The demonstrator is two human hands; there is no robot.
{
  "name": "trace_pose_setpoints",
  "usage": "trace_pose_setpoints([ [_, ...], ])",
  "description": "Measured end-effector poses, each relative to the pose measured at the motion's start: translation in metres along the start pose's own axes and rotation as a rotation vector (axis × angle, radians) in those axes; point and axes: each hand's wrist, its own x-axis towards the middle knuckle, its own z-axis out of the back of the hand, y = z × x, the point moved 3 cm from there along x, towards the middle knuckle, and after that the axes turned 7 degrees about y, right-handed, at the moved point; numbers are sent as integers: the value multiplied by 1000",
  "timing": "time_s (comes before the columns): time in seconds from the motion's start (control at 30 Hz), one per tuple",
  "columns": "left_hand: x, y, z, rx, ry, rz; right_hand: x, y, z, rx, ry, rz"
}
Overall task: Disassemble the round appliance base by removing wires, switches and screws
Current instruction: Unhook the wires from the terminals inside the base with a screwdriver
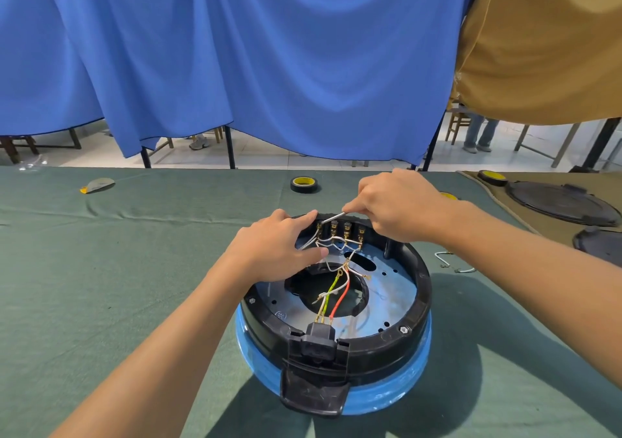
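Note:
A round appliance base (397, 330), black ring over a blue body, lies upside down on the green cloth. Red, white and yellow-green wires (331, 294) run from a black socket (318, 331) at its near edge toward a row of switch terminals (340, 230) at the far rim. My left hand (276, 246) rests on the far left rim, fingers curled over it and touching the white wires. My right hand (395, 204) grips a thin metal screwdriver (331, 218), its tip set at the leftmost terminal.
A roll of black tape (305, 184) lies beyond the base. A loose white wire (444, 258) lies to the right. Black round lids (562, 204) sit on a tan cloth at far right. A grey and yellow scrap (97, 185) lies at far left.

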Motion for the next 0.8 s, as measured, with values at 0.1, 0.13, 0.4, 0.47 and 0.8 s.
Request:
trace_pose_setpoints([
  [0.1,0,-1,0,3,1,1,12,-9,3,14,66,21],
  [0.13,0,-1,0,1,2,-1,18,-13,3,55,112,38],
  [0.4,0,1,1,-10,1,3,33,-21,11,272,285,121],
  [0.47,0,1,1,-14,-1,1,26,-16,10,200,254,84],
  [0.8,0,1,0,-12,1,6,21,-2,14,42,164,19],
])
